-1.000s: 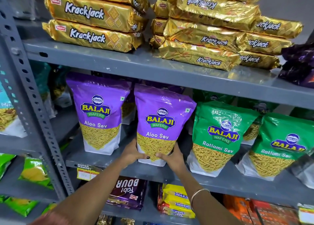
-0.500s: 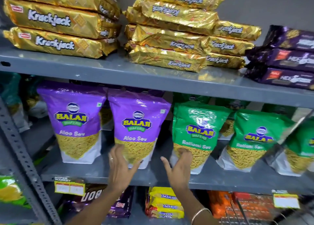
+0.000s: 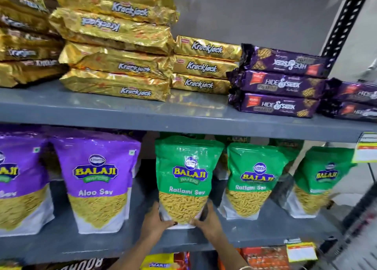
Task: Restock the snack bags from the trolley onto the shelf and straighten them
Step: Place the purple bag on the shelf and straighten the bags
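Grey metal shelf (image 3: 126,237) carries upright snack bags. Left hand (image 3: 156,221) and right hand (image 3: 208,221) clamp the base of a green Ratlami Sev bag (image 3: 186,178), standing just right of the purple Aloo Sev bag (image 3: 95,180).

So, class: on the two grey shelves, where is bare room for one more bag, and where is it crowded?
Free: the bare grey middle shelf between the purple Aloo Sev bag and the green Ratlami Sev bag both hands hold, and the upper shelf's front strip below the gold Krackjack packets. Crowded: the other green bags to the right.
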{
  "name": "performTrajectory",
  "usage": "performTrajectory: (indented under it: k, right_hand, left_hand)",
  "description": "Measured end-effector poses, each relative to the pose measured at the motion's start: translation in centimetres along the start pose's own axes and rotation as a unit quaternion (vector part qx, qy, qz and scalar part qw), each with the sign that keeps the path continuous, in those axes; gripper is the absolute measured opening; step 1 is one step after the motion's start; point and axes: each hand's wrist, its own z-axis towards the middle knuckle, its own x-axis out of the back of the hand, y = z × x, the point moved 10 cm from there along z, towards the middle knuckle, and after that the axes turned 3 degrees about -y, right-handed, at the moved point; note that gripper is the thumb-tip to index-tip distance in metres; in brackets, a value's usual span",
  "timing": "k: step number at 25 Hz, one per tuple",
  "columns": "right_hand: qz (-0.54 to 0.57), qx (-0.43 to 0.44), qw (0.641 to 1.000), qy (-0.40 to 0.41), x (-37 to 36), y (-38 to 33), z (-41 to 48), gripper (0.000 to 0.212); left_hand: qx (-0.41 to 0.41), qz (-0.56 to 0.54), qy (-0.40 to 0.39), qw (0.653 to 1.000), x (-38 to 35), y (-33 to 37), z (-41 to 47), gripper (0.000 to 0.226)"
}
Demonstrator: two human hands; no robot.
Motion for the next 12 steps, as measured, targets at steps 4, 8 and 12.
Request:
performTrajectory:
  k: [4,8,12]
  right_hand:
    - [-0.074,0.222,0.936,0.263,7.0,-9.7,-4.0,0.081]
    - [-0.367,0.329,0.818,0.297,8.1,-22.7,-3.8,0.044]
    - [-0.437,0.193,0.869,0.127,7.7,-24.1,1.3,0.036]
  left_hand:
    - [-0.02,-0.026,0.009,0.999,-0.4,1.4,-0.3,0.116]
    - [-0.018,-0.032,-0.001,0.999,-0.1,3.0,-1.1,0.091]
    - [-0.029,-0.033,0.011,0.999,0.1,3.5,-1.3,0.061]
